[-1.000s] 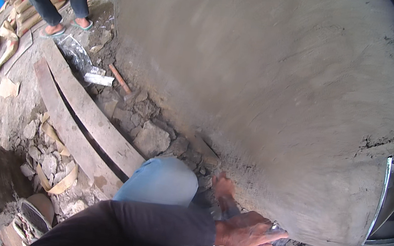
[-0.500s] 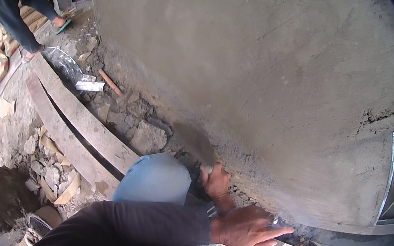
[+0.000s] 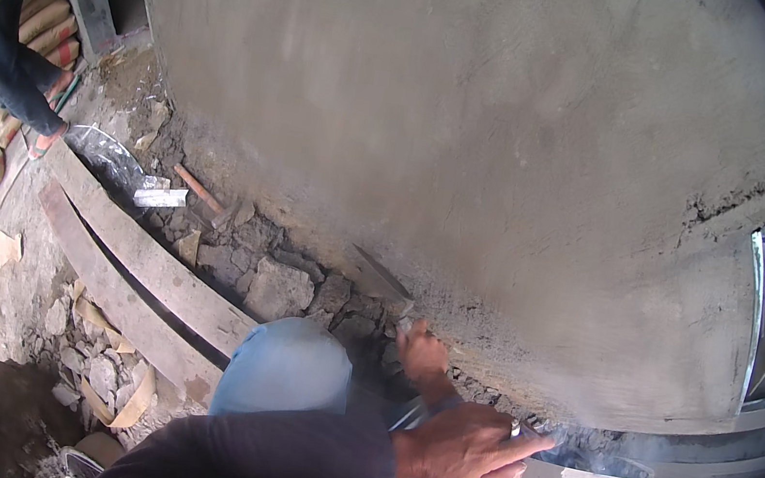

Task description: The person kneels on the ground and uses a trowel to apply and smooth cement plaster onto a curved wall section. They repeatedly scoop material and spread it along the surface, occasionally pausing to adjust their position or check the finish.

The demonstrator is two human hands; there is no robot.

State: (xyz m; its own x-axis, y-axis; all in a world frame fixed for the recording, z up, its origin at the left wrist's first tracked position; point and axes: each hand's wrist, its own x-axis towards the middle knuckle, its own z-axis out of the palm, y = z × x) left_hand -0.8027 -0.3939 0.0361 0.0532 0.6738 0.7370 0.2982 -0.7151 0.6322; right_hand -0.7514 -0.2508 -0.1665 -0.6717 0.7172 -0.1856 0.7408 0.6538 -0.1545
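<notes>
My right hand (image 3: 425, 354) is closed round the handle of a trowel (image 3: 383, 276). The trowel's grey blade shows as a narrow, tilted strip along the foot of a plastered wall (image 3: 475, 135). Over my right forearm crosses my left arm in a dark sleeve. My left hand (image 3: 461, 449) has its index finger stretched to the right and the other fingers curled. A small pale cigarette (image 3: 515, 427) appears to be pinched at its fingers, partly hidden, with thin smoke beside it.
Broken concrete lumps (image 3: 279, 290) lie along the wall's foot, with a wooden-handled tool (image 3: 199, 187) farther left. Two curved boards (image 3: 157, 242) run beside them. Another person's legs (image 3: 18, 85) stand at the far left near stacked bags (image 3: 46, 21). My blue-clad knee (image 3: 285, 372) is close.
The trowel blade has turned from lying broad against the wall to a narrow, tilted strip. My left hand has shifted slightly left and down. The other person's feet have moved left.
</notes>
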